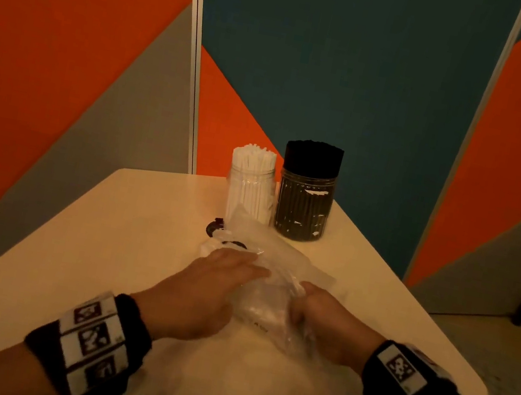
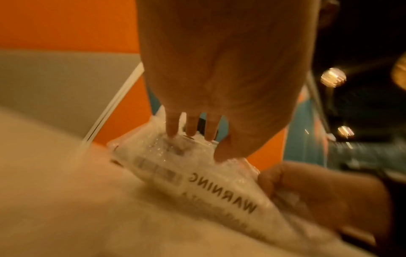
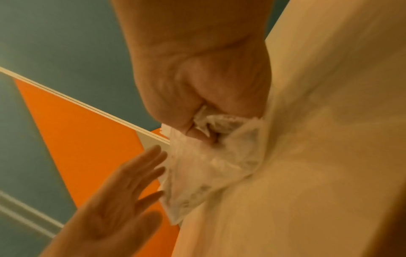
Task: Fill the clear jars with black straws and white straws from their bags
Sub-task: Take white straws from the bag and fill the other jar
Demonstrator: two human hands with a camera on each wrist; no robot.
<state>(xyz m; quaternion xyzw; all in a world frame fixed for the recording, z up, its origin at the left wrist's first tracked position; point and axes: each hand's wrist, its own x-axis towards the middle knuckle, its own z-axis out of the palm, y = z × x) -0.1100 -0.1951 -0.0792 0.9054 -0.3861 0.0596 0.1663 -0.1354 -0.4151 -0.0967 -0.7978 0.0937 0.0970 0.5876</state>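
Two clear jars stand at the far side of the table: one (image 1: 250, 192) packed with white straws (image 1: 254, 158), the other (image 1: 303, 205) packed with black straws (image 1: 313, 156). In front of them lies a crumpled clear plastic bag (image 1: 269, 268) (image 2: 197, 175) (image 3: 208, 167) printed with WARNING. My left hand (image 1: 225, 269) (image 2: 191, 132) lies flat with straight fingers pressing on the bag. My right hand (image 1: 313, 306) (image 3: 204, 128) is curled into a fist, gripping a bunch of the bag's near end.
The cream table (image 1: 102, 256) has a rounded right corner and a near edge by my wrists. Small black rings or bands (image 1: 215, 227) lie beside the bag by the white jar. Orange, grey and teal partition panels (image 1: 343, 72) stand behind the table.
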